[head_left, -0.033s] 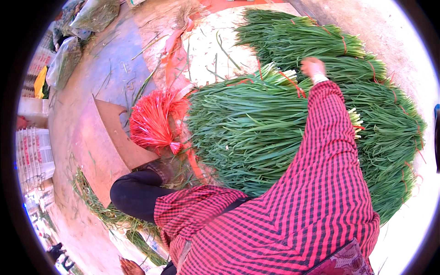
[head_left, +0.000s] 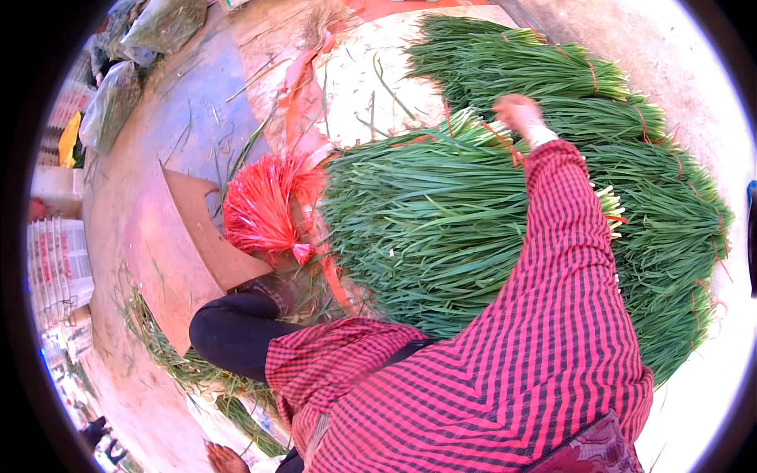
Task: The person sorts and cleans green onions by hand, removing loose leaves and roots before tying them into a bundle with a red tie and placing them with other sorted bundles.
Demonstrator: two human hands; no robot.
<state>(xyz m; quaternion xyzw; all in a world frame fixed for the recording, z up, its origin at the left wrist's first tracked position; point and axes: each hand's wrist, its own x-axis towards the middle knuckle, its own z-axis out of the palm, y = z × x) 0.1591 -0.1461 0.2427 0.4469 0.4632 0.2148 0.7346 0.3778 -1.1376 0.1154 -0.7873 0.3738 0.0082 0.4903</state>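
Bundles of greens (head_left: 441,213) are laid by the pale sheet (head_left: 355,75), at its right edge; handling seems under way, steady contact called for. Whether anything is grasped by the right hand (head_left: 518,116), fingers curled, or cropped left hand (head_left: 226,459) cannot be told.

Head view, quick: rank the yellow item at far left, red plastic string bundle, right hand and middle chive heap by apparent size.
1. Middle chive heap
2. Red plastic string bundle
3. Right hand and yellow item: too close to rank; the item is narrower but long.
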